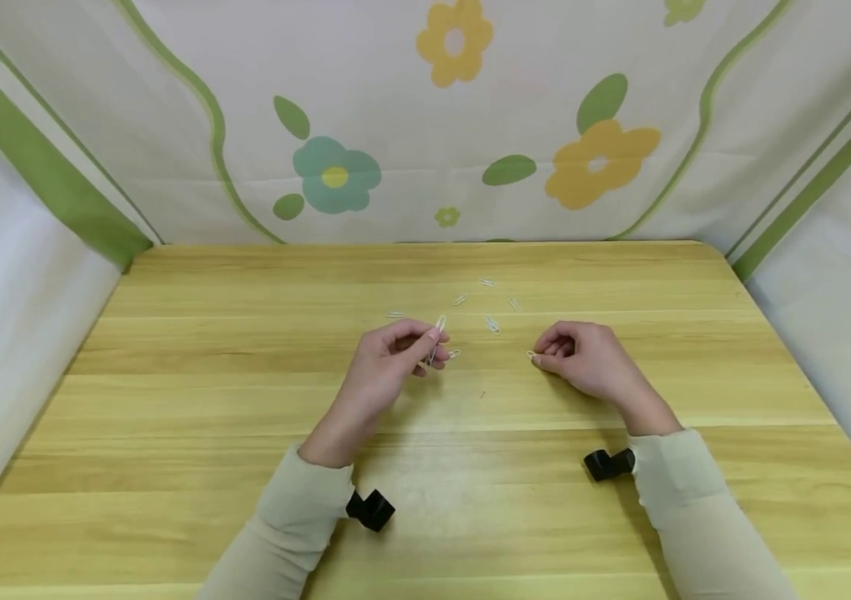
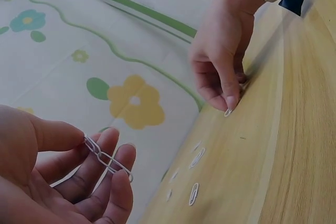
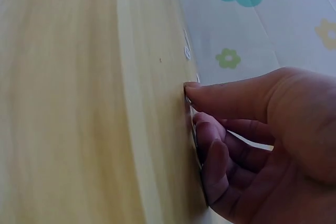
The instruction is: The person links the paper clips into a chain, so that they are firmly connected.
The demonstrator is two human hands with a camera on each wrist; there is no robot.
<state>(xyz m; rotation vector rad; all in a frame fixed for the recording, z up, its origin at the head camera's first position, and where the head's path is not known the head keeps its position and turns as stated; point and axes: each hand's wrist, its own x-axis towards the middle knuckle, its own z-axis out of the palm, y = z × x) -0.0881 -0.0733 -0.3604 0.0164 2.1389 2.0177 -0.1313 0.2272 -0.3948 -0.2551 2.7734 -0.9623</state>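
The left hand (image 1: 387, 357) pinched white paper clips (image 2: 97, 152), which looked linked end to end, between thumb and fingers; the lower part of the string lay across the other fingers, probably because loose wire swings easily and wants something to rest against. Holding it raised off the table (image 1: 170, 400) seemed to leave the links free of the wood and easy to see. The right hand (image 1: 588, 362) was down by the tabletop, its thumb and finger closed on a single clip (image 2: 228, 113), with one end of the wire poking out past the tips. So thin a thing, lying nearly flat, likely allowed only a tip grip, which would explain the low wrist and tucked fingers. More loose clips (image 1: 493, 324) were scattered singly or overlapping, mostly beyond and between the hands, a spread that arguably made each simpler to pick out, within short reach of either side.
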